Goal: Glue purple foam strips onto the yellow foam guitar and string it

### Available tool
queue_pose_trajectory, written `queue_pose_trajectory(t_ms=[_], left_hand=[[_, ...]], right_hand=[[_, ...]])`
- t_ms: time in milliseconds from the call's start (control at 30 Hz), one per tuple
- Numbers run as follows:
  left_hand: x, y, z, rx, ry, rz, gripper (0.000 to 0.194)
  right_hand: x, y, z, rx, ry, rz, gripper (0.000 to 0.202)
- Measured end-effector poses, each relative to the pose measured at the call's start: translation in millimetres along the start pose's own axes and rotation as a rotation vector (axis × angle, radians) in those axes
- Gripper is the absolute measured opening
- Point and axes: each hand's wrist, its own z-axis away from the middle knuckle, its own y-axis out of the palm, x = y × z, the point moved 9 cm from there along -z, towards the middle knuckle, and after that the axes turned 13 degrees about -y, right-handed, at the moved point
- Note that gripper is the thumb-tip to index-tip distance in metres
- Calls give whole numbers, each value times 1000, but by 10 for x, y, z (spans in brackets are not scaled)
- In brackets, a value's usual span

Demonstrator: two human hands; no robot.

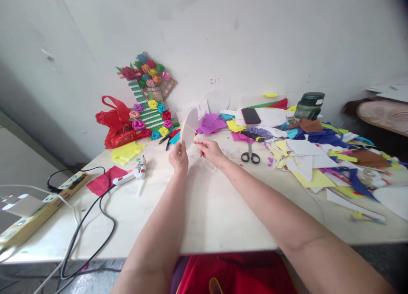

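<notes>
A white round disc (189, 126), seen at a slant, stands on edge above the table in my left hand (179, 157), which grips its lower rim between thumb and fingers. My right hand (211, 152) is just to the right of the disc, fingertips pinched on a thin white string. Part of this string crosses the disc's face, and a loose loop of string (209, 165) hangs below my right hand. Black-handled scissors (250, 155) lie to the right of my hands. To the left rests a white glue gun (134, 173) with its cord.
A yellow power strip (41, 213) with cables lies along the left edge. Paper flower decorations (149, 103) and a red plastic bag (116, 122) stand at the back left. Paper scraps (314, 158), a phone (250, 116) and a dark green bottle (309, 106) occupy the right side.
</notes>
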Motion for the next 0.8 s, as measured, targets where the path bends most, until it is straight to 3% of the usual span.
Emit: queue_pose_trajectory(t_ms=[400,800], left_hand=[[161,49,-43,36,-53,124,28],[209,76,-61,43,-59,210,25]], right_hand=[[-32,176,-390,-3,-173,293,22],[-33,163,-409,-51,-160,421,28]])
